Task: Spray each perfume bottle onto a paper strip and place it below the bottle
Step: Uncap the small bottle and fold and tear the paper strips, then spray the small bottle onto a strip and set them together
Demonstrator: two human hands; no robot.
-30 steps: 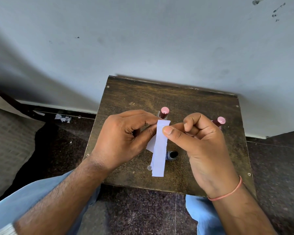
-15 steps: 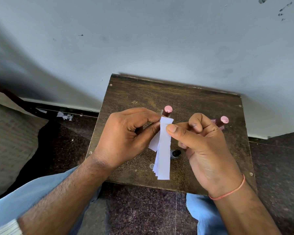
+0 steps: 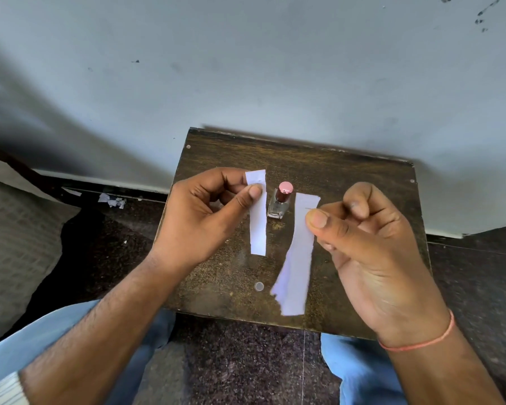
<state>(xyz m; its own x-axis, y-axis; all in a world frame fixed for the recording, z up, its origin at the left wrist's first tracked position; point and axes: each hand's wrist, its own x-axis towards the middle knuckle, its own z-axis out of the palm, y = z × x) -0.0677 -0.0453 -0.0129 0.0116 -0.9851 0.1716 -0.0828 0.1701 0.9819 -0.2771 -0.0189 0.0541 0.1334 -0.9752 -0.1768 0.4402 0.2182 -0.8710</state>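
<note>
The hands have parted since a second ago, splitting the paper: the left hand (image 3: 205,220) pinches one strip (image 3: 257,217), the right hand (image 3: 368,247) pinches the rest (image 3: 298,258). A bottle (image 3: 280,204) stands on the table (image 3: 348,176) between them, at 12 o'clock from a small cap (image 3: 258,286).

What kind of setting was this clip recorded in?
Probably a plain room in a home, not a lab: a small worn dark wooden table pushed against a scuffed pale painted wall, on a dark speckled stone floor.
</note>
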